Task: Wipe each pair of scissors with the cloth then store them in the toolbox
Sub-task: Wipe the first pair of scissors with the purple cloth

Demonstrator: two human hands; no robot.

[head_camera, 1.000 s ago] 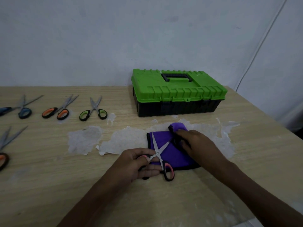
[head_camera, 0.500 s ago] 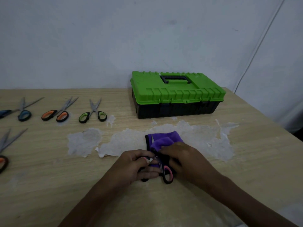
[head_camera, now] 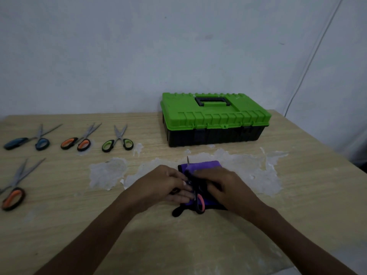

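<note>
Folded across the blades now: the right hand point(head_camera: 228, 189) has drawn the purple cloth point(head_camera: 204, 165) over the pink-handled scissors point(head_camera: 200, 203) since a second ago.

Left of the toolbox point(head_camera: 216, 118), four spare scissors point(head_camera: 119, 136) lie on the surface point(head_camera: 297, 195), apparently not yet wiped. In front of the toolbox, the left hand point(head_camera: 166, 185) holds the pink-handled scissors by the handles, fingers curled; one blade tip shows beyond the cloth. The right hand grips the cloth fold on the blades. I judge the wiping step is in hand. Next, the cloth should slide along the blades, then the closed toolbox must be opened.
</note>
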